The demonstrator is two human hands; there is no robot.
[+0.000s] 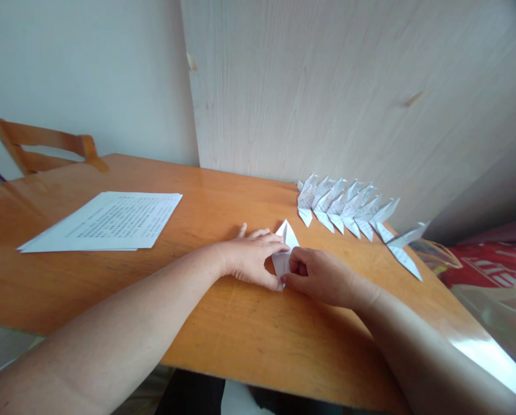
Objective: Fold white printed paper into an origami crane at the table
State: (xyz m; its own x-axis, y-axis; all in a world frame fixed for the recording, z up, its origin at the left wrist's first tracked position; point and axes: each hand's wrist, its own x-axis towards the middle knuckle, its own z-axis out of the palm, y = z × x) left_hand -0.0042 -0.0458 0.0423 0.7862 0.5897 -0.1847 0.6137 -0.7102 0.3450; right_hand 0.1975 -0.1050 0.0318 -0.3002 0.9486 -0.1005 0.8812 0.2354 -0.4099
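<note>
A folded white paper (285, 230) with a pointed top lies on the wooden table in front of me, partly covered by both hands. My left hand (254, 256) rests on its left side with fingers spread, its index fingertip on the upper part and its thumb by the lower tip. From the right, my right hand (316, 274) has its fingers curled in, with thumb and index finger closed at the paper's lower right edge. Both thumbs are close together near the bottom tip.
Several folded paper pieces (346, 207) stand in rows at the back right, with a separate folded piece (402, 248) nearer the right edge. A stack of printed sheets (111, 222) lies at left on the table (223, 340). Beyond are a wooden chair (50, 138) and red bag (485, 265).
</note>
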